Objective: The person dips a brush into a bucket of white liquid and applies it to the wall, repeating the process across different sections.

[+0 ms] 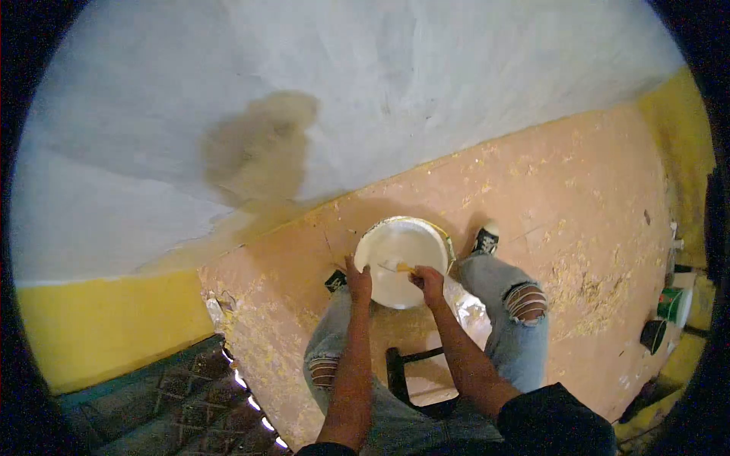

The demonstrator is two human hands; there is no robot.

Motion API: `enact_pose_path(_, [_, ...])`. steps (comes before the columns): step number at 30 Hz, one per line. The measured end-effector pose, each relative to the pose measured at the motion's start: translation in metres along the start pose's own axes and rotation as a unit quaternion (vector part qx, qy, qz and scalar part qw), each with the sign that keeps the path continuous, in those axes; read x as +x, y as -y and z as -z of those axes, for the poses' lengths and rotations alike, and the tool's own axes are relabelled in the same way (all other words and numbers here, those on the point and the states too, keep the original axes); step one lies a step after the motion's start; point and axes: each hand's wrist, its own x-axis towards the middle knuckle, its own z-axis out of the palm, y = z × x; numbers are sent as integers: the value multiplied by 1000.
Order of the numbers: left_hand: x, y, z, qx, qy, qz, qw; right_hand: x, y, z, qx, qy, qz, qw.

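Note:
A round white bucket (401, 295) stands on the floor between the person's feet, with a pale, creamy material inside. My left hand (359, 281) holds the bucket's left rim, thumb on the inner side. Over the right part of the opening, my right hand (429, 283) is closed around the handle of a small tool (405, 267) with a yellow-orange part. The tool's far end points left over the pale material; its exact shape is too small to tell.
A whitish wall (365, 91) with a brown patch rises ahead. Dark stool legs (397, 376) stand between my knees, beside shiny plastic (473, 313). At the right are a green container (670, 304) and a black one (652, 335). Dark grating lies lower left.

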Motion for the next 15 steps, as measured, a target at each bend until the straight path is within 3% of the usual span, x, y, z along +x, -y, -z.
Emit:
enact_pose_path(2, [8, -41, 35, -178, 0, 44, 983, -24, 13, 4, 56, 0, 1, 998])
enact_pose_path(3, [9, -48, 40, -227, -57, 2, 972, -34, 21, 4, 66, 9, -18, 998])
enact_pose_path(8, [13, -95, 95, -364, -40, -8, 931, -72, 66, -19, 93, 46, -28, 994])
enact_pose_path(10, [16, -102, 103, -514, 22, -3, 858, -78, 92, -34, 96, 119, -26, 988])
enact_pose_path(14, [15, -131, 117, -499, 11, -62, 864, -65, 135, -72, 26, 139, -49, 989])
enact_pose_path(15, [19, -137, 115, -515, 4, -78, 854, -46, 139, -72, -22, 199, -61, 978])
